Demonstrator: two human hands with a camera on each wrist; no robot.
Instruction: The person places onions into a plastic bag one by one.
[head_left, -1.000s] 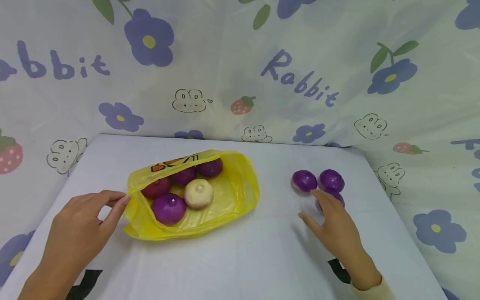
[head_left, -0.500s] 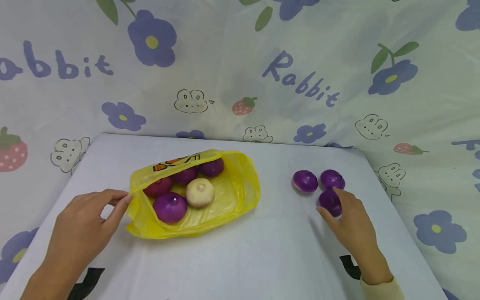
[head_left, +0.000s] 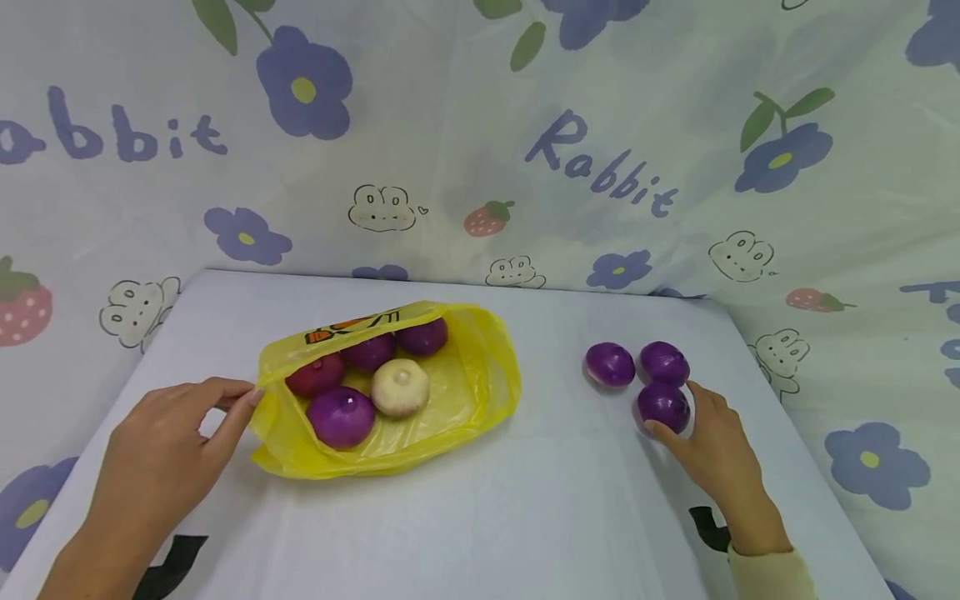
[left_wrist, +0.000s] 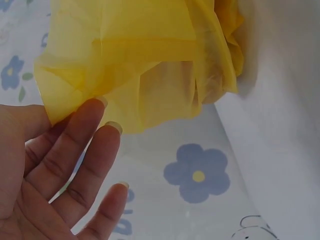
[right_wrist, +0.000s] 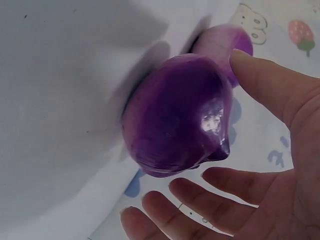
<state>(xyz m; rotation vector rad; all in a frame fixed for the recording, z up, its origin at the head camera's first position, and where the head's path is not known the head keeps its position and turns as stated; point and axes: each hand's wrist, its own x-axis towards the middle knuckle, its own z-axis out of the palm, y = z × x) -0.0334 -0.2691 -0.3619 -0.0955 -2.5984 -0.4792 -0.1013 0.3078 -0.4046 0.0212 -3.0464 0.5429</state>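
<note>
While the left hand point(head_left: 168, 450) pinches the yellow plastic bag point(head_left: 465, 392) rim at 9 o'clock, the right hand point(head_left: 716, 450) loosely cups the round purple onion point(head_left: 663, 406), fingers relaxed.

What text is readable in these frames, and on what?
"Rabbit", purple letters on the backdrop cloth, right of centre.
"bbit", the end of the same word, cut off at the left edge of the backdrop cloth.
Orange and black print on the yellow bag: folded over, not readable.
Black marks on the table cover near each wrist: partly hidden, not readable.
</note>
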